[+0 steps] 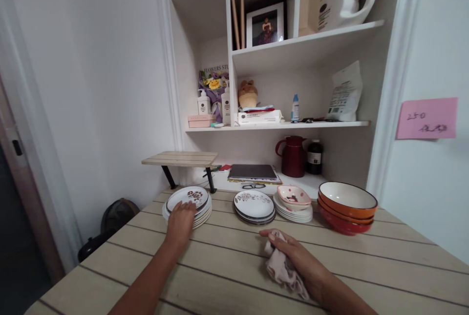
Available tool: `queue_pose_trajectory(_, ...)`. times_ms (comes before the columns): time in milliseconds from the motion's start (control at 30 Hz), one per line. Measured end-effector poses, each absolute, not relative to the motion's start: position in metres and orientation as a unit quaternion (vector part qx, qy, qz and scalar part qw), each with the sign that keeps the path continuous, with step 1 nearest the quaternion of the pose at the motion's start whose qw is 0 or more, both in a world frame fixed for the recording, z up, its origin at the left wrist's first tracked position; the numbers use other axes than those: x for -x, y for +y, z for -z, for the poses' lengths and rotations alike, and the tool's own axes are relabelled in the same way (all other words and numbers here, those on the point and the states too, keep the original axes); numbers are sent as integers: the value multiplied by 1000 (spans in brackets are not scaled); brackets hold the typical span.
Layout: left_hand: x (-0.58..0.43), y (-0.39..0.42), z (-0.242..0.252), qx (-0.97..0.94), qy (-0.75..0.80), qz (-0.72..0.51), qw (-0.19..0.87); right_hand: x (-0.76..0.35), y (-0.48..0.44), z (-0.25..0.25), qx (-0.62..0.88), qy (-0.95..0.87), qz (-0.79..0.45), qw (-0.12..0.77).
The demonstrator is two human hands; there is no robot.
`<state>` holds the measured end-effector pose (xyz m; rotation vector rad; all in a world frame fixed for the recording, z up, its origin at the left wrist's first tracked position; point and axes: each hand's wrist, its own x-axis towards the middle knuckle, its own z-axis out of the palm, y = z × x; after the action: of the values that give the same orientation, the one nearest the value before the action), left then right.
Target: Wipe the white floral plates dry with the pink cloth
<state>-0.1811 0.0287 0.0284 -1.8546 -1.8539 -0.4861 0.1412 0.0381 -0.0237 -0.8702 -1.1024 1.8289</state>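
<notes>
Crumpled pale-pink cloth lies on the light wooden slatted tabletop, right of its middle. It is bunched under the right hand, whose fingers curl around it and pinch it against the palm. Bare slats run wide from this hand to the near edge, and leftward as far as the other forearm. Farther on, the left hand rests on the near rim of a stack of white flower-patterned plates with dark rims, its fingers pressed together and laid flat. This stack sits by the far left corner, close to the left edge. Along the far edge to its right, past a strip of bare wood, stands a lower stack of flowered plates. It almost touches a pile of plain white plates that carries a pink spotted bowl. Just beside that, nested orange and red bowls close the row. Beyond the far edge, a small wooden riser and a dark red jug stand in the shelf recess.
</notes>
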Motion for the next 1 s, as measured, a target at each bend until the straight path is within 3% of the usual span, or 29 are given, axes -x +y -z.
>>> queue_pose_trajectory(600, 187, 10, -35, 715, -591, 292, 233, -139, 33, 20, 346, -460, -715, 396)
queue_pose_trajectory(700, 178, 0, -30, 750, -524, 298, 271, -141, 33, 17, 354, -450, -716, 401)
queue_pose_trajectory(833, 150, -20, -24, 808, -302, 310, 401, -145, 35, 8, 377, -381, -740, 405)
queue_pose_trajectory(1000, 96, -42, -24, 905, -162, 232, 318, -164, 35, -5, 276, -392, -809, 339)
